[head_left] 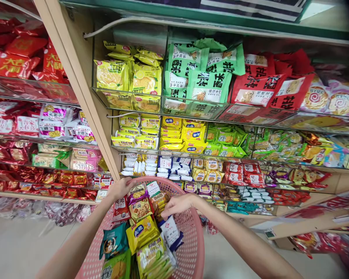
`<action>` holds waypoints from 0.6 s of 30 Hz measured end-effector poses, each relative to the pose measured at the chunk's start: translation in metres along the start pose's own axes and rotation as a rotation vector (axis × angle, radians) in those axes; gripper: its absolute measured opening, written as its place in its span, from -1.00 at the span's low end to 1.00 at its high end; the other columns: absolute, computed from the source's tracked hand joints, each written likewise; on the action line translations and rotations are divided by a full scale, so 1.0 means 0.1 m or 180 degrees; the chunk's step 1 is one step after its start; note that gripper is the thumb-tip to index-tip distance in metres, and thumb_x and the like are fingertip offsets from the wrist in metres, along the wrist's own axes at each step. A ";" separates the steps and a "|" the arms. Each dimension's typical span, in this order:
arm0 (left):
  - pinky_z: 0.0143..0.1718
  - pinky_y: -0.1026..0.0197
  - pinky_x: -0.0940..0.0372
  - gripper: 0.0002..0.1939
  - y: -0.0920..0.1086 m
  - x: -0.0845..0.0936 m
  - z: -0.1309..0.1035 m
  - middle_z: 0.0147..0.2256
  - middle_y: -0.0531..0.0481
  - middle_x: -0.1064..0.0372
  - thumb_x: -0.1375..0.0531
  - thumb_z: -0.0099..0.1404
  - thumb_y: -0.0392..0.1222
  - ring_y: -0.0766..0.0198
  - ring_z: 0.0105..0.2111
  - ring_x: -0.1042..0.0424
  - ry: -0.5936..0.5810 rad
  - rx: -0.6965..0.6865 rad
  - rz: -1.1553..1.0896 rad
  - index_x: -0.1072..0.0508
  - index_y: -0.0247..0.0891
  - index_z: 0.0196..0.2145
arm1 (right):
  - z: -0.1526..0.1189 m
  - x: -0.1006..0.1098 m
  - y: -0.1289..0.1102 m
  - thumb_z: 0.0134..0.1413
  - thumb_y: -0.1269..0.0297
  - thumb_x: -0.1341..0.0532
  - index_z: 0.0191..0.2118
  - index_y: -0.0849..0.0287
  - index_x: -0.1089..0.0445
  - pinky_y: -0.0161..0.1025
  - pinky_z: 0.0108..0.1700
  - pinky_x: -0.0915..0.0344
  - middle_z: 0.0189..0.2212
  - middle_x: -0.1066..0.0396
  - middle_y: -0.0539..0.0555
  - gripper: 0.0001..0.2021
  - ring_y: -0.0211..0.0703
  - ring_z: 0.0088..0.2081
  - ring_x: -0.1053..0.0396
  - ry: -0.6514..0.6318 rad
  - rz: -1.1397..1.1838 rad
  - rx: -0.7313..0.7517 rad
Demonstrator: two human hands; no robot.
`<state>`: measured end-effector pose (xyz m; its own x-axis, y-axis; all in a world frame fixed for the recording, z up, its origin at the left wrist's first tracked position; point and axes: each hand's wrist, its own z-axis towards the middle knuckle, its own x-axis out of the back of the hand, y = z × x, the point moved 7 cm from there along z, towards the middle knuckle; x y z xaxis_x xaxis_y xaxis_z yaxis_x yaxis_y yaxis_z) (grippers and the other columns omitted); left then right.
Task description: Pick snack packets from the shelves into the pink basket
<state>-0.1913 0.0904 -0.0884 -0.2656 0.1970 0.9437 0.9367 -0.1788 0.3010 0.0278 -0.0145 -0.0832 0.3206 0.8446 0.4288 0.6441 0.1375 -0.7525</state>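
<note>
Head view showed our left hand (120,189) curled over the far left rim of the pink basket (192,248), fingers closed on the rim and steadying it, while our right hand (178,204) reached in from the right with its fingers bent down among the packets near the back; whether the fingertips had actually pinched one we could not tell, since they were hidden behind the hand. To do this well, we judged, the basket should be kept level by the left hand and the right should settle or lift one packet at a time, pressing lightly (these are thin foil sachets that crush and slide easily). The basket was a perforated plastic tub, held in front of us at the bottom middle of the frame, well filled with small snack packets: a yellow packet (142,231) in the middle, a teal packet (114,242) at the left, a white and blue sachet (170,231) just under the right hand, and a purple-topped packet (137,192) near the left hand. Beyond the basket stood tiered clear-fronted shelves (192,110) packed with yellow, green and red biscuit packs, with a wooden upright (84,93) dividing them from the red-filled racks on the left.
</note>
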 end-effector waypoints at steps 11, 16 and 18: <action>-0.35 0.18 -0.22 -0.33 -0.07 -0.07 0.05 -0.28 -0.12 -0.47 0.21 0.19 0.35 0.03 -0.24 -0.43 0.0023 -0.0026 -0.0015 -0.41 -0.12 -0.11 | 0.01 -0.13 0.02 0.02 -0.19 -0.03 -0.11 0.15 -0.47 -0.34 -0.05 -0.25 -0.10 -0.45 0.04 -0.44 -0.16 -0.08 -0.37 -0.0229 -0.0288 -0.0117; -0.35 0.18 -0.22 -0.33 -0.06 -0.05 0.05 -0.29 -0.12 -0.47 0.21 0.18 0.35 0.03 -0.25 -0.44 0.0026 -0.0007 0.0004 -0.42 -0.13 -0.13 | -0.13 -0.08 -0.08 0.04 -0.16 -0.04 -0.06 0.14 -0.43 -0.36 -0.08 -0.24 -0.07 -0.43 0.05 -0.45 -0.17 -0.08 -0.36 -0.0094 -0.0291 0.0183; -0.37 0.19 -0.22 -0.34 -0.03 -0.04 0.04 -0.31 -0.11 -0.47 0.22 0.19 0.35 0.05 -0.28 -0.44 0.0031 -0.0032 0.0005 -0.44 -0.12 -0.16 | -0.26 0.05 -0.13 0.06 -0.10 -0.07 -0.08 0.17 -0.44 -0.34 -0.10 -0.25 -0.10 -0.44 0.06 -0.50 -0.17 -0.11 -0.37 0.0157 -0.0175 0.0324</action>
<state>-0.1928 0.0938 -0.0933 -0.2663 0.1875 0.9455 0.9348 -0.1888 0.3007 0.0393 -0.0256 -0.0576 0.3221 0.8082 0.4929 0.5886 0.2368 -0.7729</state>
